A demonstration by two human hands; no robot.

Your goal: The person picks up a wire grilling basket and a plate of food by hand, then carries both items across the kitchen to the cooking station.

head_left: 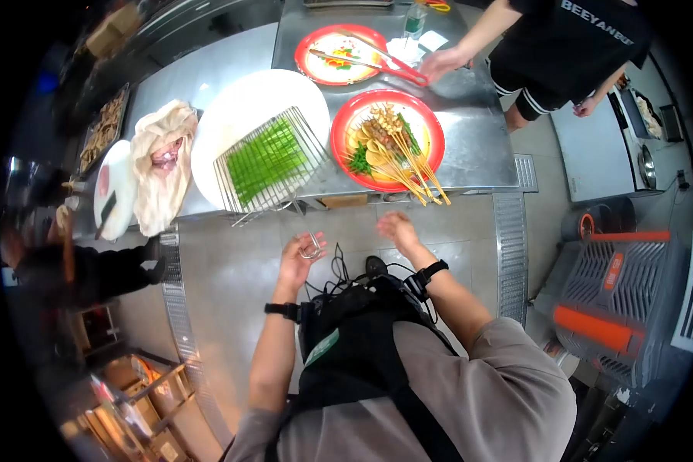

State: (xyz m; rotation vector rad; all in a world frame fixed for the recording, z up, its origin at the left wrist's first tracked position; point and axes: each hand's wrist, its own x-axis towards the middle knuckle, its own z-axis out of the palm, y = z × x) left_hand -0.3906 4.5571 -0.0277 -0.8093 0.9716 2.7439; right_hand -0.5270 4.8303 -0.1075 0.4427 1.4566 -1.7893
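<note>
My left hand (296, 258) is closed around a small shiny metal ring (313, 248), in front of the counter edge. My right hand (397, 229) is beside it, fingers apart and nothing in it. Ahead of my left hand, a wire grill basket (269, 162) with green chives (266, 160) laid flat inside rests on a large white round board (231, 108), its near end jutting past the counter edge. Beyond my right hand, a red-rimmed plate (437, 146) carries skewers (399, 150), pale slices and green leaves, with sticks pointing toward me.
Another red-rimmed plate (302, 61) bears red-handled tongs (396, 69), near a co-worker's hand (439, 63). A cloth with raw meat (165, 158) and a white board with a knife (108, 208) lie left. A person in dark clothes (77, 269) stands left; an orange-grey crate (612, 300) stands right.
</note>
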